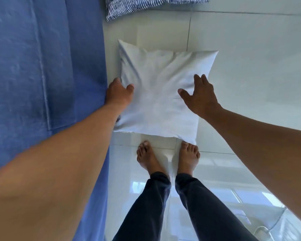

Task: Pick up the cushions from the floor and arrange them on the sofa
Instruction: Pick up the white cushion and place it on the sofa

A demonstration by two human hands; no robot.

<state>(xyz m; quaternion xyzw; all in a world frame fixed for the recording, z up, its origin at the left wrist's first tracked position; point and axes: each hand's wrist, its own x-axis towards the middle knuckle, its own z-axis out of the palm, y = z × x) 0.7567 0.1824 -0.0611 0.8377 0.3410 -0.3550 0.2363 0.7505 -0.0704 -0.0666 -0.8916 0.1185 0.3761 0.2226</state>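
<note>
A plain white cushion (160, 94) lies on the glossy tiled floor just in front of my bare feet. My left hand (119, 93) grips its left edge, thumb on top and fingers tucked under, right beside the sofa. My right hand (200, 94) hovers over the cushion's right side with fingers spread, thumb touching the fabric. The blue sofa (42, 75) fills the left of the view. A second cushion (146, 6), blue-and-white patterned, lies on the floor at the top edge, partly cut off.
White floor tiles (250, 58) stretch to the right and ahead. My legs in dark trousers (163, 206) stand below the white cushion. A thin cable (268, 226) lies on the floor at the bottom right.
</note>
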